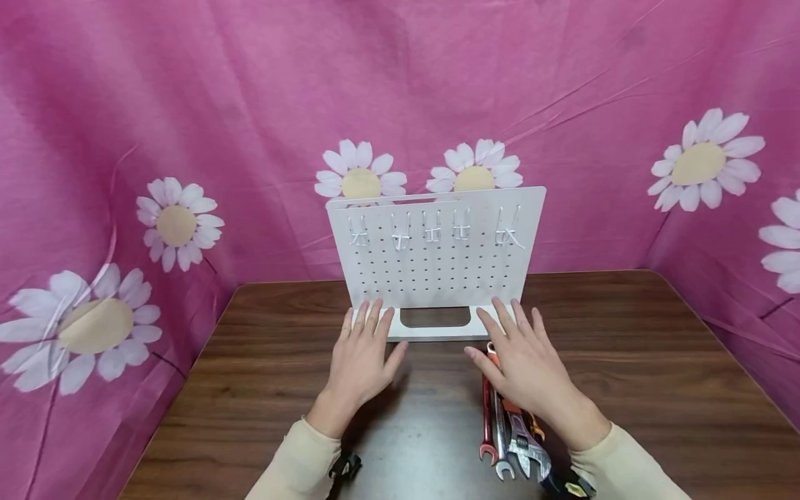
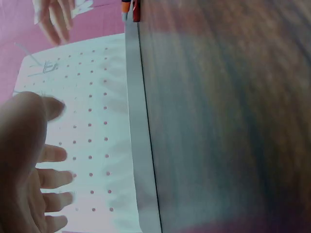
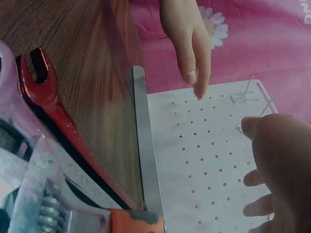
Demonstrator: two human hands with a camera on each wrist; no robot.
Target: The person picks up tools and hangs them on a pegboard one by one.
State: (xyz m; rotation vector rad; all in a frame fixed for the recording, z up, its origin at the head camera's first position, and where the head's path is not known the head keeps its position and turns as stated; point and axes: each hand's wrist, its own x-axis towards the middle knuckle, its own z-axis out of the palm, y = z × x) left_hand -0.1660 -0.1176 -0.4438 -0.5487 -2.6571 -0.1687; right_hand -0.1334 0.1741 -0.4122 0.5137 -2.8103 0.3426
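The left hand (image 1: 359,362) and right hand (image 1: 530,367) (released, outspread) face a white, perforated pegboard (image 1: 437,265).

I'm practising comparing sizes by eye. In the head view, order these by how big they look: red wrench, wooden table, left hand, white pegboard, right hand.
Largest to smallest:
1. Wooden table
2. White pegboard
3. Left hand and right hand: look alike, so unranked
4. Red wrench

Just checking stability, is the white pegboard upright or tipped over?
The pegboard is upright: its base rests on the table, panel rising behind.
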